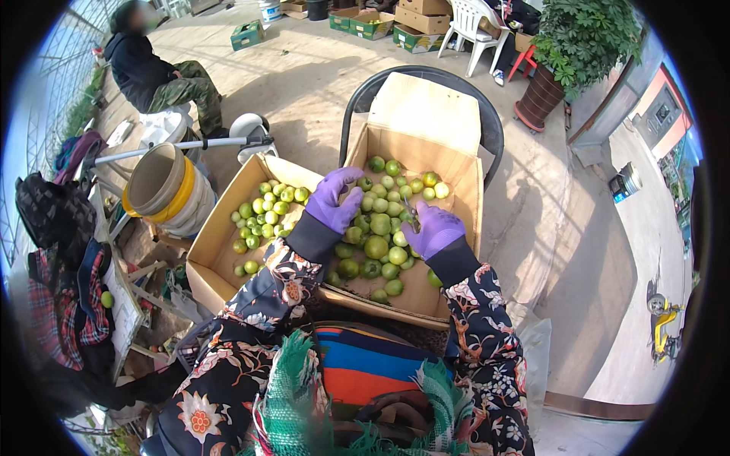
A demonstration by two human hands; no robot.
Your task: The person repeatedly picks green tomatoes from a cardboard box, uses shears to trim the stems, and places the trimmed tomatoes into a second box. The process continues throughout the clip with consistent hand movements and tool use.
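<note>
My left hand (335,200), in a purple glove, is over the inner wall between two cardboard boxes. Its thumb and fingers curve towards a green tomato (364,183); whether they grip it I cannot tell. My right hand (436,229), gloved alike, is closed around small metal snips (412,212), whose blades point up and left over the tomatoes. Below both hands, the right box (465,188) holds many loose green tomatoes (376,247) of mixed sizes. Smaller green tomatoes (268,210) lie in the left box (214,268), partly hidden by my left sleeve.
A black-rimmed chair (495,122) stands behind the right box. Stacked buckets (157,176) and a metal tube (182,145) are at the left. Further off sit a person (154,74), a white plastic chair (473,25), cartons (422,23) and a potted plant (542,97).
</note>
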